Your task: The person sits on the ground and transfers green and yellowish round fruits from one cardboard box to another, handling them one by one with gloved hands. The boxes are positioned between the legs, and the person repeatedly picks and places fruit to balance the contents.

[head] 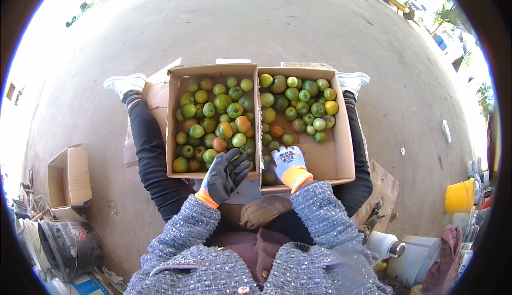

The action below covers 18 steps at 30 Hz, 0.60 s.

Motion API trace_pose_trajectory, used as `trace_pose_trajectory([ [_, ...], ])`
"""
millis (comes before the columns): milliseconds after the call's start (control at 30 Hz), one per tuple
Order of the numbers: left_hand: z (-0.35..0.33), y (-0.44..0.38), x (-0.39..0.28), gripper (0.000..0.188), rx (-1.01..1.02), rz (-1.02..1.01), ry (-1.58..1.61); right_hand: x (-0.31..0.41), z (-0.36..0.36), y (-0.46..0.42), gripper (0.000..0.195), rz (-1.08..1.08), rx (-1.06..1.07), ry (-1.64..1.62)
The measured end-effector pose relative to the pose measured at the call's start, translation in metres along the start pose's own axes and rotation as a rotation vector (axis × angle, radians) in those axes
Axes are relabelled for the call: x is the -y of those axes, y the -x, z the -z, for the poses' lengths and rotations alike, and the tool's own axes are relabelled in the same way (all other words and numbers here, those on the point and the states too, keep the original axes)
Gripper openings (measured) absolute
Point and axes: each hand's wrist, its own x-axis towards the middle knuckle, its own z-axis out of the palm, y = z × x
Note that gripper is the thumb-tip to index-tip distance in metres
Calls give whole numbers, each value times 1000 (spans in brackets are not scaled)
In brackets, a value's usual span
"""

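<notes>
Two cardboard boxes stand side by side between my outstretched legs. The left box [170, 127] holds many green tomatoes [223, 102], a few turning orange. More green and yellowish tomatoes [309, 87] fill the back and left of the right box [346, 151], whose bare cardboard bottom shows at front right. My left hand [226, 177], in a black-coated glove, is turned palm up over the left box's front right corner, fingers apart and nothing seen in it. My right hand [291, 163], gloved back upward, reaches into the right box by the dividing walls; its fingertips are hidden, beside shaded tomatoes [269, 171].
A small cardboard box [70, 179] and a black bucket [72, 247] are at left. To the right are a yellow bucket [460, 196], a white bottle [382, 244] and a wooden board [384, 191]. A brown bag [265, 212] lies between my thighs.
</notes>
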Motion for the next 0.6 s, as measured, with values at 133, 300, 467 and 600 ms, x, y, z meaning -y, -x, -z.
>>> trace_pose_trajectory([
  [133,3,0,12,60,17,62,-21,-2,7,-1,38,-126,-252,-93],
  [300,4,-3,15,57,23,79,12,-4,3,-8,62,-9,-94,-133],
  [467,5,-5,17,56,30,100,25,0,8,-21,57,-51,-136,-103],
  [600,5,-5,18,57,45,113,51,0,7,-25,52,-24,-249,-296],
])
